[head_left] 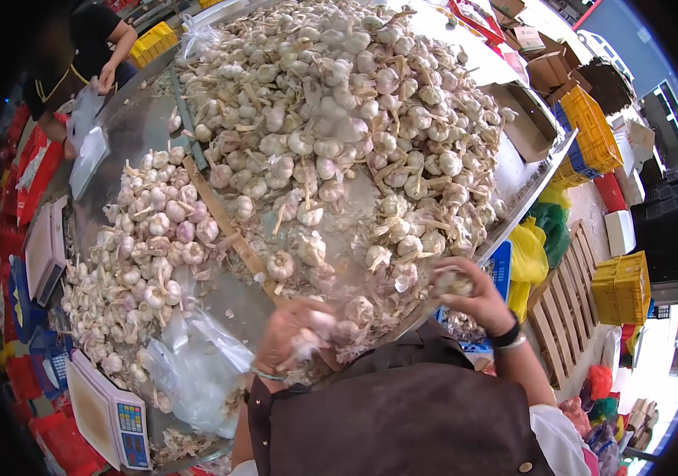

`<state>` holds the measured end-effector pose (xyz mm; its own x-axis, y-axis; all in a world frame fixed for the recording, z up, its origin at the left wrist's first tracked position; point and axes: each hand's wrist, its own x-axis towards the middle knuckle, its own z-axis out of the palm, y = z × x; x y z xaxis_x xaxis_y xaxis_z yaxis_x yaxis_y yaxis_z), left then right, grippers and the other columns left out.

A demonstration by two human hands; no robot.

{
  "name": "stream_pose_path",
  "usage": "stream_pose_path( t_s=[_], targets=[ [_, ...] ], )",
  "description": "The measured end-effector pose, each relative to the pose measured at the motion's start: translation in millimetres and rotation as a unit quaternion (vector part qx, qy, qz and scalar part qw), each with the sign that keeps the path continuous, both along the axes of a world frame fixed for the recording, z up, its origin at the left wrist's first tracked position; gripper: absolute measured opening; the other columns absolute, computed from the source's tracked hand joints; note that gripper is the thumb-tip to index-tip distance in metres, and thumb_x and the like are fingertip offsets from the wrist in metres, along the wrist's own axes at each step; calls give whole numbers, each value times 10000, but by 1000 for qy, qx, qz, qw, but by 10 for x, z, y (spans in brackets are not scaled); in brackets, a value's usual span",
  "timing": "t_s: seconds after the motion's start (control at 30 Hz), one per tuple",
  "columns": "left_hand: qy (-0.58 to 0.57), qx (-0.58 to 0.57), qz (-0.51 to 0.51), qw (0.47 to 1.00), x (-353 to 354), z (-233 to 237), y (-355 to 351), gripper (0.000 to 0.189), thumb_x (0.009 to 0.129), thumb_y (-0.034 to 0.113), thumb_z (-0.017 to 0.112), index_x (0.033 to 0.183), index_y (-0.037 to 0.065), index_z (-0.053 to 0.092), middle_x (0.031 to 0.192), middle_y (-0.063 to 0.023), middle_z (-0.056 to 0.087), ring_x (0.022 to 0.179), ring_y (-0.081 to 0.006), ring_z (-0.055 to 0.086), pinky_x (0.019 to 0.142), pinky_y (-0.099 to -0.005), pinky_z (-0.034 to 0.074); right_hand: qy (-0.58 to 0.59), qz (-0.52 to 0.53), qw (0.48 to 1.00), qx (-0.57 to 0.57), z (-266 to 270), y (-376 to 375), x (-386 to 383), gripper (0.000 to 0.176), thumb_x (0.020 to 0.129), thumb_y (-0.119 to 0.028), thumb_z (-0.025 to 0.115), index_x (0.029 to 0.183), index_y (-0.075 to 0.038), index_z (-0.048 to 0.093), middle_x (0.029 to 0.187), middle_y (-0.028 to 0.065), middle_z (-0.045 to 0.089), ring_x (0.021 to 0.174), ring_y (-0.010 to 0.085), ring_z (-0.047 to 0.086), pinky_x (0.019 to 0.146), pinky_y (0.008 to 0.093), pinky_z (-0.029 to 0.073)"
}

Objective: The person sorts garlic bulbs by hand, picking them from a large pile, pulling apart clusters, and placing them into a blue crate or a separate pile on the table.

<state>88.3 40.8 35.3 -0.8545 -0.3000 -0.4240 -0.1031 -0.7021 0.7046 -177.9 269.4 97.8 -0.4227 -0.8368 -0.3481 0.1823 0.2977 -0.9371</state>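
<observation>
My right hand, with a dark band and a bangle at the wrist, is closed around a garlic bulb at the table's near edge. To the left, my left hand is curled on a whitish garlic bulb; motion blurs its outline. Loose bulbs and papery skins lie between the two hands. Beyond them rises a large heap of untrimmed garlic, many bulbs with stalks. Left of a wooden strip is a second pile of cleaner garlic bulbs.
A clear plastic bag lies near the left hand. Digital scales stand at the table's left edge. Across the table, another person's hand holds a plastic bag. Yellow crates and a wooden pallet are on the right.
</observation>
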Motion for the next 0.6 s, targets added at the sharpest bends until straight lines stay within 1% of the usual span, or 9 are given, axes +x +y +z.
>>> stream_pose_path(
  t_s=[0.13,0.2,0.3,0.33,0.4,0.43,0.47,0.5,0.6],
  targets=[
    [-9,-51,185,981,349,-106,-460,247,958,240,622,1059,15,623,975,-104,664,805,-158,671,564,-280,602,168,-51,956,236,-133,1032,-659,562,799,-23,760,1304,-19,513,1076,42,650,976,122,631,844,260,521],
    [-32,-114,275,954,495,-175,-710,228,965,251,617,1055,43,626,960,-81,661,787,-145,660,553,-283,598,503,-43,787,356,-202,1372,-745,580,802,-27,758,1326,-21,509,1117,111,667,997,183,656,860,297,529],
    [-97,-206,390,892,717,-210,-1135,219,966,268,617,1048,65,629,940,-65,658,762,-130,644,555,-273,574,598,-102,748,271,-188,1221,-783,572,775,-191,783,1273,-21,560,1077,170,668,990,337,652,885,395,524],
    [-126,-235,436,860,777,-189,-1308,217,966,272,619,1044,69,631,936,-62,658,753,-126,641,552,-265,562,595,-105,750,268,-156,1043,-742,572,775,-191,783,1273,-21,560,1077,170,668,990,337,652,885,395,524],
    [-146,-250,467,835,1077,-228,-1857,276,959,290,625,1081,42,636,986,-66,656,842,-172,643,650,-318,543,309,-103,928,179,-67,458,-563,536,778,-223,768,1242,-18,595,1091,191,674,1032,397,635,936,422,499],
    [-143,-254,469,834,1196,-264,-2130,276,959,290,625,1081,42,636,986,-66,656,842,-172,643,650,-318,543,345,-48,918,188,-72,192,-468,486,787,-202,745,1219,-23,611,1092,191,672,1022,386,638,923,420,503],
    [-298,-538,473,630,1303,-297,-2398,309,943,291,647,1100,26,633,989,-63,652,856,-175,636,659,-309,536,381,8,904,195,-85,-61,-380,438,796,-181,722,1195,-29,627,1092,191,670,1013,375,641,910,417,507],
    [-414,-742,409,332,1353,-272,-2566,344,927,293,669,1119,9,630,992,-60,647,870,-179,629,668,-300,529,418,59,893,160,-116,-270,-318,426,795,-167,704,1190,-28,626,1068,193,667,1000,373,640,890,426,510],
    [-330,-811,344,339,801,311,-2216,255,914,191,665,1050,-23,634,1028,-124,658,942,-249,621,831,-352,495,473,161,861,99,-300,-802,-159,374,784,-141,678,1138,-28,633,1009,182,657,971,375,633,844,450,508]
  ],
)
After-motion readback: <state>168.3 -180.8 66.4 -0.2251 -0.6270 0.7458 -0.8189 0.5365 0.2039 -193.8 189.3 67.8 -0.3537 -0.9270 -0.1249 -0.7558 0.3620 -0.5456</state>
